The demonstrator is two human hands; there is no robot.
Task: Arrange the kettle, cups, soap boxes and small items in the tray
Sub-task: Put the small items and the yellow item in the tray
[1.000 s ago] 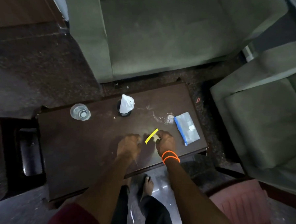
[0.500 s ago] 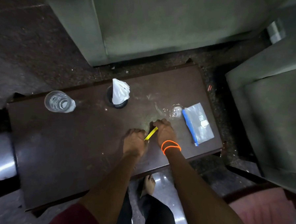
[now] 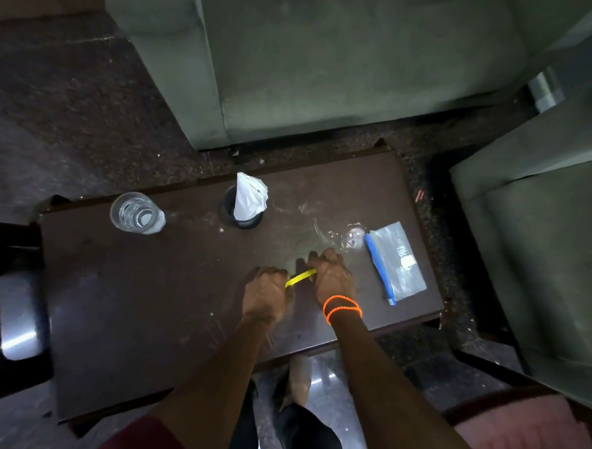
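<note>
I had both hands down on the dark table (image 3: 118, 318), the left hand (image 3: 266, 296) and right hand (image 3: 331, 277) each curled shut on an end of a small yellow strip (image 3: 300, 277) (what it was, I couldn't tell). I judged this the gathering of small items; the next move called for lifting it clear and finding the tray, which I couldn't see. A glass (image 3: 137, 213), a dark cup (image 3: 242, 209) stuffed with white tissue, and a zip pouch (image 3: 394, 260) sat well apart; nothing blocked the lift.
</note>
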